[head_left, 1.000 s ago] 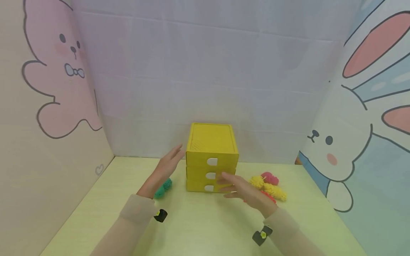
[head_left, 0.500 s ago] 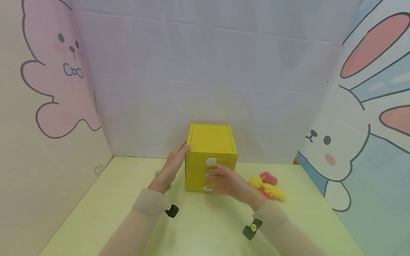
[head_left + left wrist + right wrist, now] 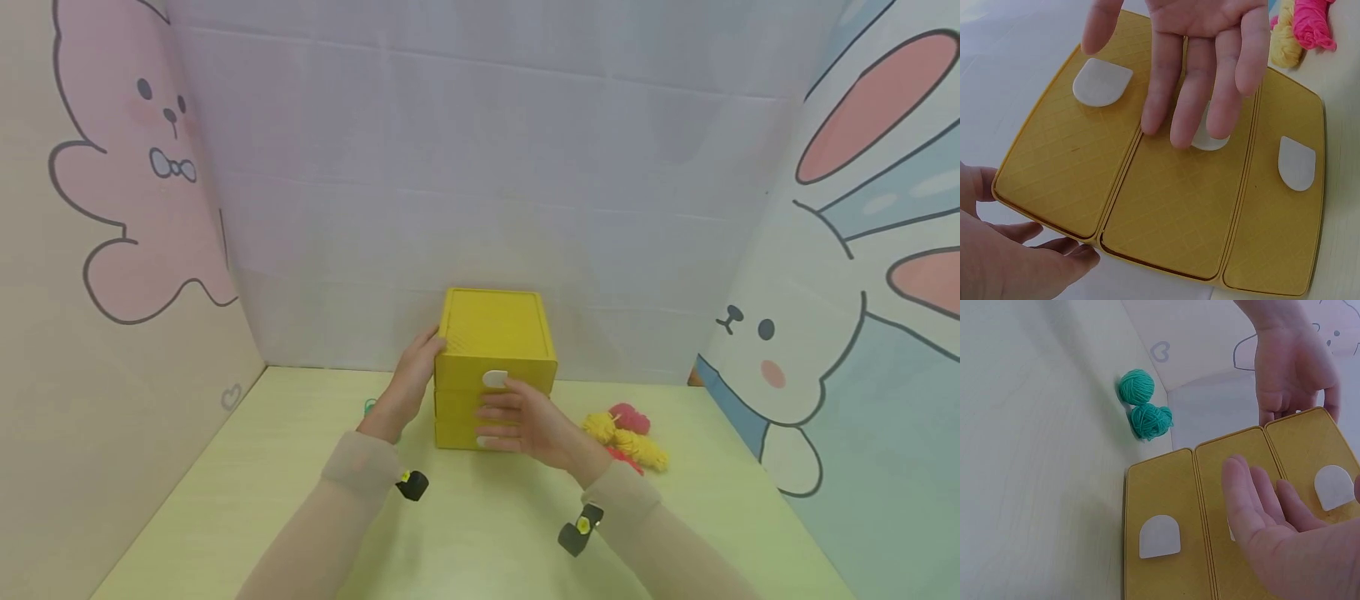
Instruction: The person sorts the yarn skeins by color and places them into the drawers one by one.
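A yellow three-drawer box (image 3: pixel 497 323) stands near the back wall, drawers pushed in, with a white tab handle (image 3: pixel 495 379) on each drawer front. My left hand (image 3: pixel 408 385) rests against the box's left side near the top front corner; in the right wrist view this left hand (image 3: pixel 1294 372) touches the edge. In front of the drawers is my right hand (image 3: pixel 542 427), fingers extended, thumb close beneath the top handle. The left wrist view shows the right hand's fingers (image 3: pixel 1197 94) spread before the middle drawer, partly covering its handle. They hold nothing.
Right of the box lie yellow yarn skeins (image 3: pixel 641 450), pink yarn (image 3: pixel 630 418) and red yarn (image 3: pixel 626 460). Two teal yarn balls (image 3: pixel 1137 387) lie on the left, mostly hidden behind my left arm in the head view. Printed walls (image 3: pixel 487 167) enclose the pale table (image 3: pixel 480 533).
My left hand has moved right, from beside the box onto its side. My right hand has moved left across the drawer fronts and risen slightly. The box has not moved.
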`<action>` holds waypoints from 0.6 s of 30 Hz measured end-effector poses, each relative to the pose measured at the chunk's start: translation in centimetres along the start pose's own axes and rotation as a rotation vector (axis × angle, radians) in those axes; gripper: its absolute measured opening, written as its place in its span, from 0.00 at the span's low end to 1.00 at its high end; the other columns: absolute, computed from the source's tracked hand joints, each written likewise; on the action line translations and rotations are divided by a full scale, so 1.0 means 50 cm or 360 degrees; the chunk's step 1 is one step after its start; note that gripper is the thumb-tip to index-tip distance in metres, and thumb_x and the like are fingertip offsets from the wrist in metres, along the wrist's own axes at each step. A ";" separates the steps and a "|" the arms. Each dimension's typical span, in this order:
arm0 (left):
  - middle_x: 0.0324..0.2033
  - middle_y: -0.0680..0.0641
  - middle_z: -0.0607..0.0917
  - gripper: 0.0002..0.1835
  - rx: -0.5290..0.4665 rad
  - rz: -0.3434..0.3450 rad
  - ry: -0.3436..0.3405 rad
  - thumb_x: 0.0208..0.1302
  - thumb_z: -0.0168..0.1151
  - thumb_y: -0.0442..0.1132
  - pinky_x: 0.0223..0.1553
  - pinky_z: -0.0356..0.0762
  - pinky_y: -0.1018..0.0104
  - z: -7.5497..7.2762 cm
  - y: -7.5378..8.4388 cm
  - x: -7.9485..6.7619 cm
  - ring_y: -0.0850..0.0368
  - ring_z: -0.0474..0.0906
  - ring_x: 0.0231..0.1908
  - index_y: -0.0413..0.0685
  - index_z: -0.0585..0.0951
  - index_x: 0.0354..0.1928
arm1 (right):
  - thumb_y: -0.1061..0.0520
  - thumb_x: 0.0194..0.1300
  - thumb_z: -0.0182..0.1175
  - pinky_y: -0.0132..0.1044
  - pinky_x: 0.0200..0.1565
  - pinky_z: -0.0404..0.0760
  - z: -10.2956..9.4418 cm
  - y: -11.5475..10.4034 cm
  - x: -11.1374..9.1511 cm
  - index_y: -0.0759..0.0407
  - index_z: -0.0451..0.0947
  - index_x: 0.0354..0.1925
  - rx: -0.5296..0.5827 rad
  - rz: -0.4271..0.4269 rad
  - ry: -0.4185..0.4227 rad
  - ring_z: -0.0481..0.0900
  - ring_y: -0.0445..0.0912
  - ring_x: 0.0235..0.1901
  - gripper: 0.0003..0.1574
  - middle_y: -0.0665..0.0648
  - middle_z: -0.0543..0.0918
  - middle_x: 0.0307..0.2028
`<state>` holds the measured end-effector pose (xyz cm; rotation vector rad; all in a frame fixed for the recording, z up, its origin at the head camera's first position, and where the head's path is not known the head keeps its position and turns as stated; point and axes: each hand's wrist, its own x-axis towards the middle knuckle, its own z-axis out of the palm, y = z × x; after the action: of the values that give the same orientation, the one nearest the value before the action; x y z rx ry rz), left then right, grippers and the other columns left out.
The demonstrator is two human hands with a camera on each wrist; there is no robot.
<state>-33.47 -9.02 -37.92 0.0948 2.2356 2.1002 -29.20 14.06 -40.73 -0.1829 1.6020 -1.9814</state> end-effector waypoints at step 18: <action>0.81 0.46 0.63 0.37 -0.0014 -0.0027 0.0015 0.81 0.53 0.57 0.81 0.55 0.42 0.001 0.004 0.002 0.42 0.57 0.80 0.58 0.57 0.85 | 0.30 0.82 0.44 0.58 0.73 0.70 0.006 -0.005 0.020 0.67 0.64 0.77 0.0055 0.0037 0.0028 0.70 0.67 0.73 0.49 0.67 0.70 0.76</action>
<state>-33.55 -8.96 -37.72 0.0656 2.2241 2.1059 -29.98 13.30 -40.64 -0.1330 1.5729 -1.9965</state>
